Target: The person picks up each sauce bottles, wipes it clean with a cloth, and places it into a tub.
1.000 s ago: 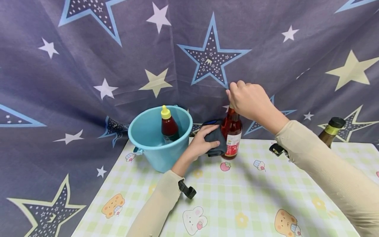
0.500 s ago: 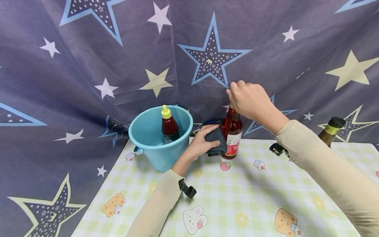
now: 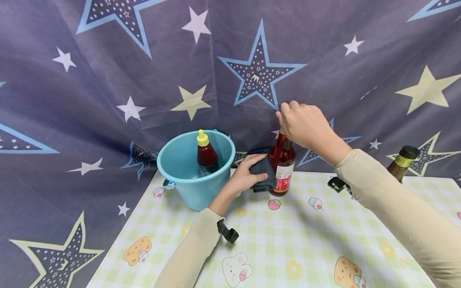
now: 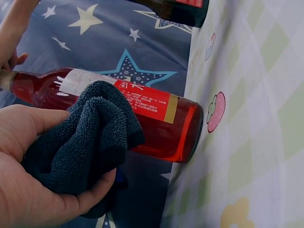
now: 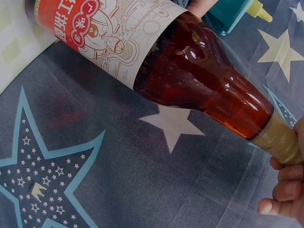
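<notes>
A tall glass bottle of red vinegar (image 3: 282, 160) with a white and red label stands upright on the table near the starry cloth backdrop. My right hand (image 3: 300, 122) grips its top from above, fingers curled round the tan-wrapped neck end (image 5: 280, 137). With my left hand (image 3: 246, 176) I hold a dark folded towel (image 4: 90, 137) at the bottle's left side. Thumb and fingers curl round the towel in the left wrist view; it overlaps the label there, and whether it touches the glass is hard to tell. My right hand hides the bottle's cap.
Left of my left hand stands a light blue bucket (image 3: 180, 180), holding a dark red sauce bottle (image 3: 207, 156) with a yellow nozzle cap. Another bottle (image 3: 403, 162), with a black cap, is partly hidden behind my right forearm. A checked cloth (image 3: 273, 236) covers the table.
The head view has shifted a little, so the scene sits slightly lower. Both hands keep their holds on the bottle and towel, which stay in nearly the same place.
</notes>
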`<state>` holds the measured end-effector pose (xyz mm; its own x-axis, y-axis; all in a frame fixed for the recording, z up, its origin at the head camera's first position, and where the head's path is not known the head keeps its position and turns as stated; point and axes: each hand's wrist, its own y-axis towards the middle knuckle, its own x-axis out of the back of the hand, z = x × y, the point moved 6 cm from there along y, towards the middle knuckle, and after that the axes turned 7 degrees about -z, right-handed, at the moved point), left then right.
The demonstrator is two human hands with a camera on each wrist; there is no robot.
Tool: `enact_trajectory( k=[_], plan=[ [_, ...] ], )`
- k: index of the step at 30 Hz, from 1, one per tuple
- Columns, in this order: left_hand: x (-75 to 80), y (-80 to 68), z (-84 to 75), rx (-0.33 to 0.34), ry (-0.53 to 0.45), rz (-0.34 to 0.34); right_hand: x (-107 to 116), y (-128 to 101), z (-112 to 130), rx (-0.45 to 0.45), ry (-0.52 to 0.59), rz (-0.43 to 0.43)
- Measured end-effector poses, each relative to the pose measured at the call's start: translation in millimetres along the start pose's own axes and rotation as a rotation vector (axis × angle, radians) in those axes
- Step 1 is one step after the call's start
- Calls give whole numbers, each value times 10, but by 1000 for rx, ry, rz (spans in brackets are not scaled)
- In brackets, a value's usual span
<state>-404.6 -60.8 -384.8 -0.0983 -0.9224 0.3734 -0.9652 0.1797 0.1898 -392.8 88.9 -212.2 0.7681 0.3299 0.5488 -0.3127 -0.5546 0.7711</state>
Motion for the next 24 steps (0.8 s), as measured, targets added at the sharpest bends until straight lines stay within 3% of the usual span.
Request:
enact_trajectory(
  k=[24],
  plan=[
    [1,0,-4,0,-10,-4,-5,-5,0,7,-6,1]
  ],
)
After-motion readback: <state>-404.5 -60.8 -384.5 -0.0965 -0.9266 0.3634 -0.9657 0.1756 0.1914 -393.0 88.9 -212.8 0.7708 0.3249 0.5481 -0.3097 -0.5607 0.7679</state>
